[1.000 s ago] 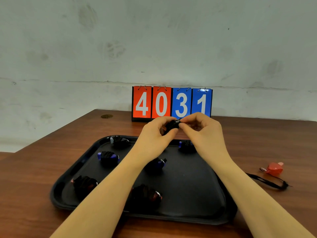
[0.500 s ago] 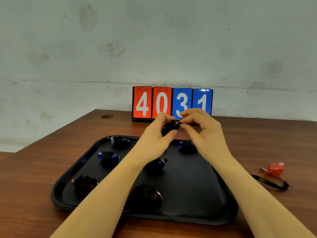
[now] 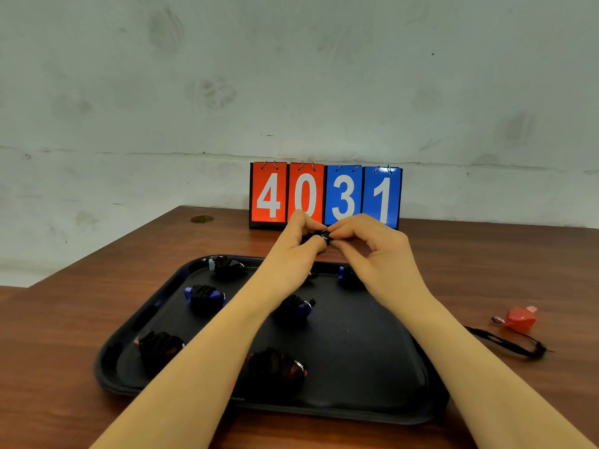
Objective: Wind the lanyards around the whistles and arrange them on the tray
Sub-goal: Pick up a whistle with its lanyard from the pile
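Note:
Above the far edge of the black tray [image 3: 382, 406], both hands hold one whistle wrapped in black lanyard [image 3: 319, 238]. My left hand [image 3: 296, 246] grips its body; my right hand [image 3: 366, 244] pinches the metal ring end. Several wound whistles lie on the tray: blue ones [image 3: 204, 294] [image 3: 296, 307], red ones [image 3: 160, 346] [image 3: 278, 367], a pale one at the back left [image 3: 228, 267] and a blue one partly hidden behind my right wrist [image 3: 345, 277]. A red whistle [image 3: 520, 317] lies on the table to the right with its black lanyard [image 3: 509, 345] unwound.
A flip scoreboard reading 4031 [image 3: 325, 196] stands at the table's back edge against the wall. A small round brass fitting [image 3: 202, 219] sits in the tabletop at the back left. The wooden table's left edge runs diagonally beside the tray.
Both hands with the wrapped whistle have risen slightly and moved a little away from me, toward the scoreboard. The fingers keep working at the ring end. Nothing on the tray moved.

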{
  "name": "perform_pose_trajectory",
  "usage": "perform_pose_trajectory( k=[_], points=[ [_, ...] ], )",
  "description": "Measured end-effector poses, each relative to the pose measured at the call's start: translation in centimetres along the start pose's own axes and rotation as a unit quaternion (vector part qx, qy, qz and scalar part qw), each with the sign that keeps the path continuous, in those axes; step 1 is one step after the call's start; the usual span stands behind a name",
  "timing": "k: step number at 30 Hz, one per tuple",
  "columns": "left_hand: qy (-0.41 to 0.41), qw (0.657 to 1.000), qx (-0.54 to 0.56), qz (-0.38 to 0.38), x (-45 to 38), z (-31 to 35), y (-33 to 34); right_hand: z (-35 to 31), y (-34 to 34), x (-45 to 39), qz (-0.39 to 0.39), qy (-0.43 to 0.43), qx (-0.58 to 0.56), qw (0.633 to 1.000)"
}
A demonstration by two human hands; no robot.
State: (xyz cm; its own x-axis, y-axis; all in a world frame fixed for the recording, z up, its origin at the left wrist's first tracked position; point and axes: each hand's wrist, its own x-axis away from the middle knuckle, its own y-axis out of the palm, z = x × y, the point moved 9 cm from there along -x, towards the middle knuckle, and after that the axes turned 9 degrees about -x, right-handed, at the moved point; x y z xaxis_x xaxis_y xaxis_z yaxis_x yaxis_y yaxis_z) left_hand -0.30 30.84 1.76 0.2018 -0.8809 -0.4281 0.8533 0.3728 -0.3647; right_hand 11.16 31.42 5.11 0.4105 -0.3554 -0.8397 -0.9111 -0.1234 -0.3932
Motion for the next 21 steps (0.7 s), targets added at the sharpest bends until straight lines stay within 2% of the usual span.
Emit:
perform_pose_trajectory(
  k=[7,10,14,21],
  points=[
    [0.017,0.999,0.001,0.029,0.0,0.2,-0.6,0.0,0.1,-0.1,0.004,0.009,-0.029,1.000],
    [0.035,0.998,-0.038,0.033,0.0,0.4,-0.7,0.8,0.0,-0.1,-0.003,0.062,-0.062,0.996],
    [0.057,0.995,-0.076,0.021,0.2,0.9,-0.6,2.1,0.1,0.0,-0.034,0.138,-0.090,0.986],
    [0.068,0.985,-0.154,-0.025,0.7,1.0,0.0,2.1,0.1,0.0,-0.075,0.156,-0.068,0.983]
  ],
)
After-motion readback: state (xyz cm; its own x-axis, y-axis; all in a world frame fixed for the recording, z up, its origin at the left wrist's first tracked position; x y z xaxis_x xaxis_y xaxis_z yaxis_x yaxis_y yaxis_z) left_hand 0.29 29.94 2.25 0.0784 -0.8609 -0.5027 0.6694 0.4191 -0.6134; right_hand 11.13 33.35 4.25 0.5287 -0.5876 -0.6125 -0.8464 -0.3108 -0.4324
